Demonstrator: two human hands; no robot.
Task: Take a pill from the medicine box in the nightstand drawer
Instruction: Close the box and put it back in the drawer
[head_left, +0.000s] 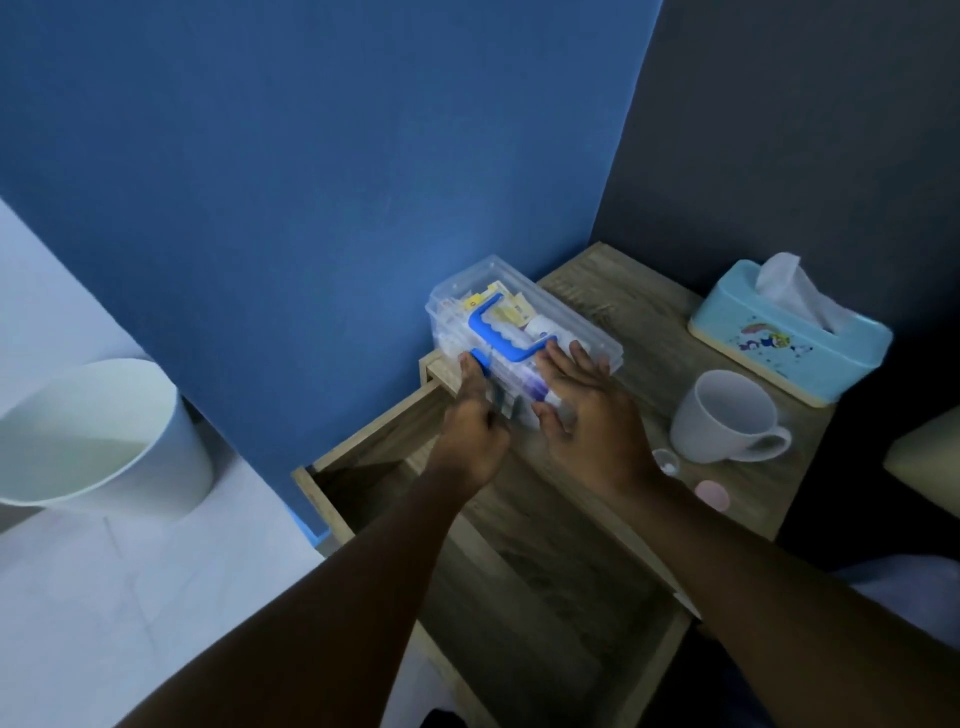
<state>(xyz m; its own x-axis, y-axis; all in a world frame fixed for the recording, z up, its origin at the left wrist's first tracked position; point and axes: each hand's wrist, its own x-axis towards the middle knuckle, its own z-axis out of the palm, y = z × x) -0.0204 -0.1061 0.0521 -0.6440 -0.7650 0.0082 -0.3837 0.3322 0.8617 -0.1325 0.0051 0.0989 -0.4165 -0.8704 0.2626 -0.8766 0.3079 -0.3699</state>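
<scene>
Now the clear medicine box (524, 332) sits on the nightstand (649, 374) top, just behind the open drawer (374, 467); left hand (475, 426) curls onto its near end, right hand (587, 410) lies spread flat on its lid, white mug (722, 415) to its right

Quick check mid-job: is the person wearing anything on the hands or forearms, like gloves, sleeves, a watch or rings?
Nothing visible. The left hand and right hand are bare, with no gloves, and both forearms show no sleeves, watch or bands. The dim light and blur make small rings impossible to rule out.
</scene>
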